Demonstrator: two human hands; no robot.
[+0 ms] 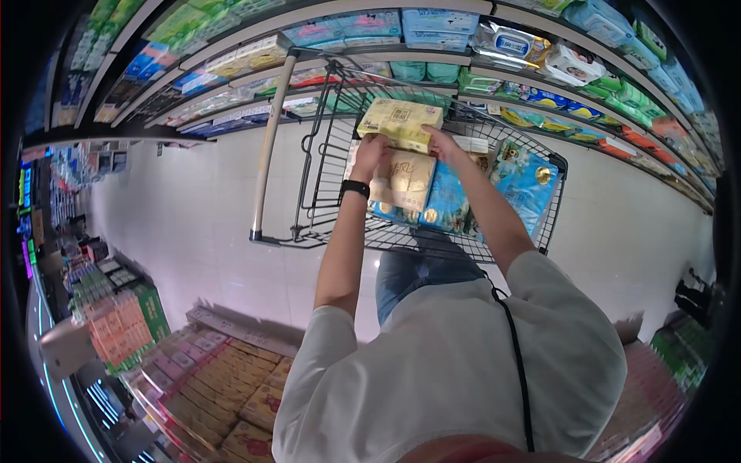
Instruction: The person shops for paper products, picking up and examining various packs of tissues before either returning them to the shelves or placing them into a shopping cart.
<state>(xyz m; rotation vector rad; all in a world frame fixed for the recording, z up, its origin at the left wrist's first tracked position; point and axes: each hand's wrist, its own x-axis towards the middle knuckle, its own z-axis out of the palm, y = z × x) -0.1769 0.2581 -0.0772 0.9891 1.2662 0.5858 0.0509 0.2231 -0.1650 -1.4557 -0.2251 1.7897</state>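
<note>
The left hand and right hand hold the yellow pack by its 2 near corners, near the cart's far edge — probably light, soft, slightly slippery; best held at 2 opposite ends — hard squeezing might dent it.

Beige pack: 清风 | yellow pack: label too small to read

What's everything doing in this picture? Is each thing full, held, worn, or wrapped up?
Yellow pack: held between both hands, looks unopened
Left hand: gripping the yellow pack
Right hand: gripping the yellow pack
Beige pack: in the cart, looks unopened
Blue packs: in the cart, look unopened
Shopping cart: partly filled
Black wristband: worn
Shelves: stocked
</note>
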